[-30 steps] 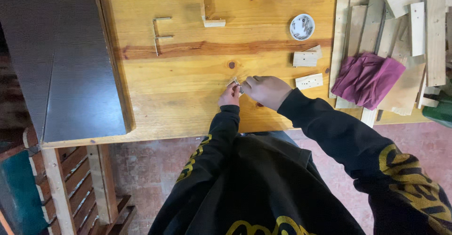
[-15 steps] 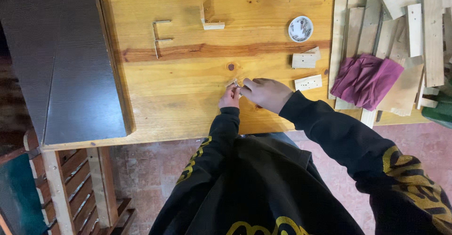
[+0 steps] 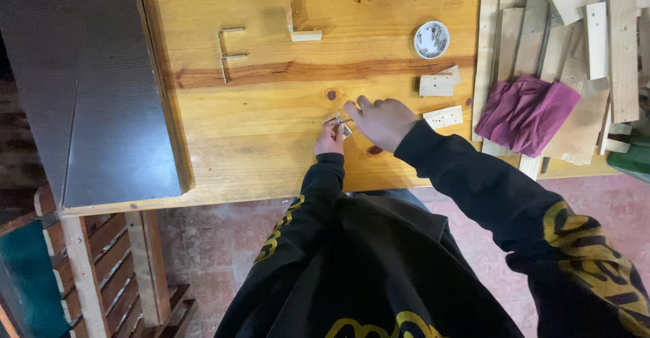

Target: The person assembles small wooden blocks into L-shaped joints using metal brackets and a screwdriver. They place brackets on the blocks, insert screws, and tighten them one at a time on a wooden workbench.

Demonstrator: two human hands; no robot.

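Hands (image 3: 359, 127) hiding small blurred piece (image 3: 342, 125)

Wood, metal and cloth around my hands

Under my right hand (image 3: 384, 122) the table (image 3: 271, 121) is varnished pine, glossy and smooth; the small piece (image 3: 340, 125) in my left hand (image 3: 330, 139) glints like metal. Right of my hand lie matt raw wood blocks (image 3: 437, 85) and a soft purple cloth (image 3: 525, 113).
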